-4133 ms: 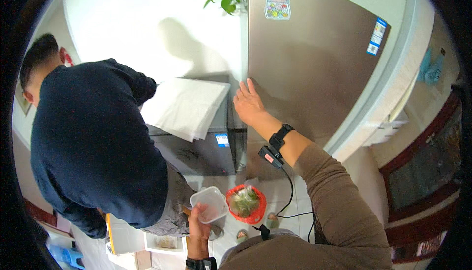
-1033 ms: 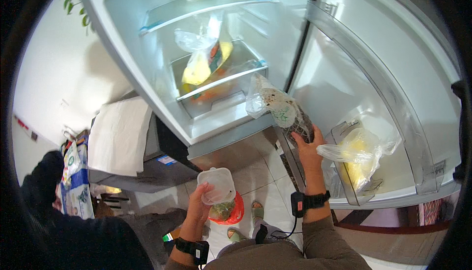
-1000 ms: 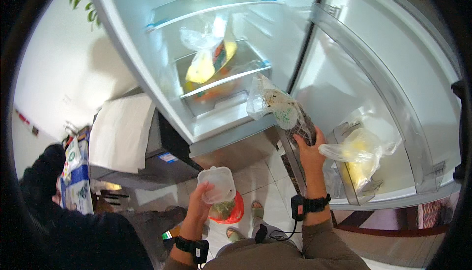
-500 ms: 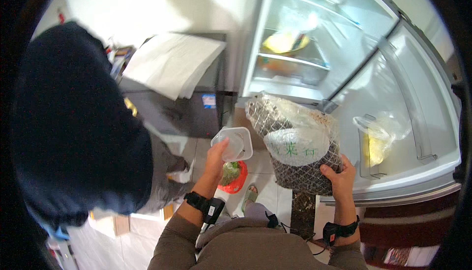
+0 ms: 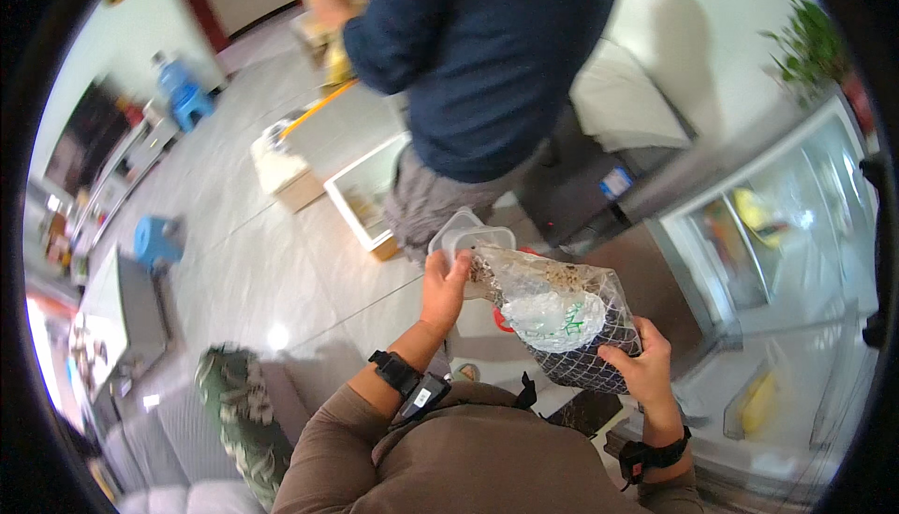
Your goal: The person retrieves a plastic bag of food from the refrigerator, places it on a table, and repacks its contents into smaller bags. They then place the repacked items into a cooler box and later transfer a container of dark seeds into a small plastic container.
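My left hand (image 5: 444,291) is closed on a clear plastic container (image 5: 482,236), its thumb over the near edge. Right beside that thumb is the upper left corner of a clear plastic bag (image 5: 567,327); I cannot tell whether the thumb grips it too. The bag has a white patch with green print, a diamond net pattern and dark contents that I cannot identify, with pale bits near its top. At its lower right side my right hand (image 5: 641,362) grips the bag, thumb on the front.
A person in a dark blue top (image 5: 510,65) stands just ahead, by a white foam box (image 5: 363,191). The refrigerator (image 5: 684,242) is open at my right. A grey sofa (image 5: 173,439) lies near left, with a blue stool (image 5: 157,240) beyond. Something red (image 5: 503,320) shows behind the bag.
My view has swung left, so the refrigerator sits farther right and the room shows. The container and the bag have come together; both hands still hold them.
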Demonstrator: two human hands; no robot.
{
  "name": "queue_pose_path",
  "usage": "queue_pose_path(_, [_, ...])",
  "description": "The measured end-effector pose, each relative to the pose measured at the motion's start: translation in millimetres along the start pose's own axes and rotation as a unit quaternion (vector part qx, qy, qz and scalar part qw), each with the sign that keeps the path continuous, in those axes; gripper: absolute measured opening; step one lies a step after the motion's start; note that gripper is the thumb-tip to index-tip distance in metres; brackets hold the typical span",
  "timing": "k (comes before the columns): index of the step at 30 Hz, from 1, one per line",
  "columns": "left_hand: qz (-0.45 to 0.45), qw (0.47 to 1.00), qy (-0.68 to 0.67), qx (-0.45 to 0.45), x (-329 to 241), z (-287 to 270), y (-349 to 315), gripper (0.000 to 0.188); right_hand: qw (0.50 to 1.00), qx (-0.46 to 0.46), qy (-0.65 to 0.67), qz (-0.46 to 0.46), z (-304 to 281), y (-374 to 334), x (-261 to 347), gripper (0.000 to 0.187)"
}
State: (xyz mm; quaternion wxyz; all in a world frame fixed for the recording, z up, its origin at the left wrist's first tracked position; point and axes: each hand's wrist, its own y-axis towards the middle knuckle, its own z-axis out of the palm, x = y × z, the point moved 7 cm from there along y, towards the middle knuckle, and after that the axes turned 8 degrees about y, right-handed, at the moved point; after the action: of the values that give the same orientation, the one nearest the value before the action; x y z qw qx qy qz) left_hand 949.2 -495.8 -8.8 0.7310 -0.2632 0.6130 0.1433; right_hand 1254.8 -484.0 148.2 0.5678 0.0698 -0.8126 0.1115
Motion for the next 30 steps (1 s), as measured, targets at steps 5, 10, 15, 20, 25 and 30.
queue_pose_path(5, [0.023, 0.984, 0.102, -0.144, -89.9, -58.8, -93.1, 0.044, 0.988, 0.146, -0.049, -0.010, 6.1, -18.6, 115.3, 0.042])
queue_pose_path(10, [-0.109, 0.971, 0.033, -0.210, -160.1, -122.9, -129.0, 0.046, 0.952, 0.278, -0.124, -0.024, 62.6, 5.2, 211.8, 0.044])
queue_pose_path(15, [-0.162, 0.942, -0.098, -0.277, -191.9, -215.6, -138.1, 0.048, 0.916, 0.378, -0.131, -0.013, 170.7, 30.1, 262.2, 0.042])
queue_pose_path(20, [-0.179, 0.933, -0.145, -0.276, -180.4, -337.4, -106.9, 0.042, 0.870, 0.475, -0.050, 0.118, 327.2, 45.0, 265.6, 0.038])
queue_pose_path(25, [-0.205, 0.921, -0.140, -0.302, -165.8, -431.3, -104.8, 0.040, 0.820, 0.544, -0.078, 0.157, 429.2, 36.8, 254.0, 0.043])
queue_pose_path(30, [-0.204, 0.906, -0.187, -0.320, -147.2, -497.4, -81.9, 0.035, 0.780, 0.572, -0.253, -0.020, 516.3, 35.2, 234.5, 0.054])
